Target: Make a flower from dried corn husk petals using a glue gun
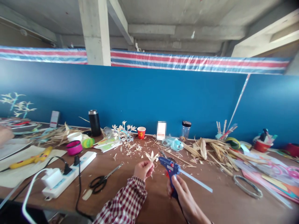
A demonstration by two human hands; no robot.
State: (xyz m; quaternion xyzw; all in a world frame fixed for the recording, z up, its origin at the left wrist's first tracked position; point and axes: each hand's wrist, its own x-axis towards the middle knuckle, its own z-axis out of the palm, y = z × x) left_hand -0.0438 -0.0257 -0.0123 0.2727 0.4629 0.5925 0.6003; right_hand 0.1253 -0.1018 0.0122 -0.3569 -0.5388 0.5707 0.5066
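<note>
Left hand: my left hand is closed to a pinch, thumb against fingers, and has hold of the corn-husk flower near its base
Corn-husk flower: pale pointed petals spread upward, held over the brown table in front of me, at the nozzle end of the glue gun
Right hand: my right hand is curled around the handle of the glue gun; I cannot tell whether the orange trigger is pressed
Glue gun: blue body, nozzle directed left at the flower; whether tip and petals touch is too small to tell
Glue stick: translucent, projecting from the rear of the gun, toward the right
Scissors: black handles, lying left of my left hand, beside the white power strip
Finished sprays: several husk flowers on light-blue stems, near the red paper cup
Raw husks: piled at the right, beyond the wire ring
Far left: a co-worker's hand at the edge of view, well apart from mine
</note>
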